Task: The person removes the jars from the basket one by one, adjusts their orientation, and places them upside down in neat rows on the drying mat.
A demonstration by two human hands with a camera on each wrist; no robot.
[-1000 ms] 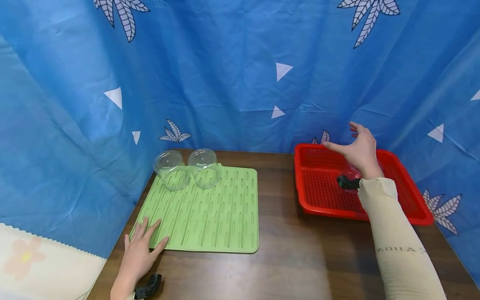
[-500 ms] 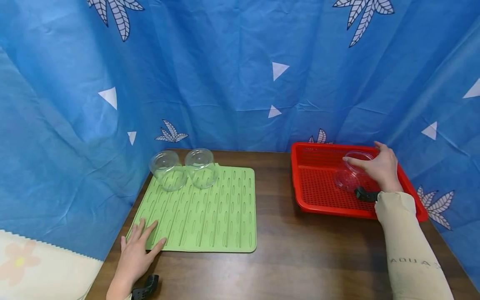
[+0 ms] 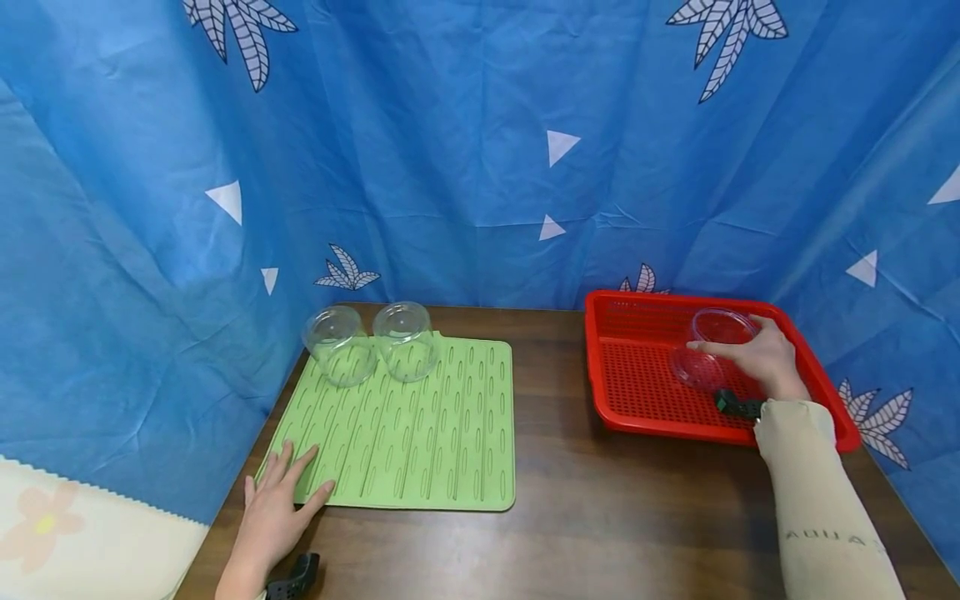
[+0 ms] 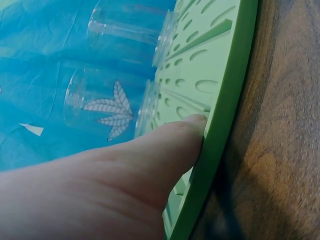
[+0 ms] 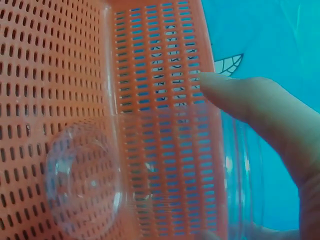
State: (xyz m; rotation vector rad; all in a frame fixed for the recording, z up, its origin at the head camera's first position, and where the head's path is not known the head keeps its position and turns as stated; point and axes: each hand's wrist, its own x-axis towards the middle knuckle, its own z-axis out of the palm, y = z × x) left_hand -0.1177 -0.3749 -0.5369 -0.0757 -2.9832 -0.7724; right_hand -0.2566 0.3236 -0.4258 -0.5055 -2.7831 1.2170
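Observation:
My right hand [image 3: 765,360] is spread over a clear jar [image 3: 697,367] standing mouth up in the red basket. In the right wrist view the thumb [image 5: 250,100] lies along one side of the jar's rim [image 5: 242,175], the other fingers mostly hidden past its opposite side. My left hand [image 3: 273,508] rests with spread fingers on the near left corner of a green ribbed mat [image 3: 450,450], its thumb [image 4: 185,135] on the mat's edge. Two more clear jars [image 3: 405,342] stand upside down, side by side, on the mat's far left part.
The red perforated basket [image 3: 622,417] sits at the back right of the brown wooden table [image 3: 555,500]. A blue patterned curtain [image 3: 480,150] hangs right behind it and the jars. A cream cloth [image 3: 97,533] lies at the left.
My right hand has moved right and down, from above the basket to around the jar, its fingers staying spread. My left hand stays on the mat corner.

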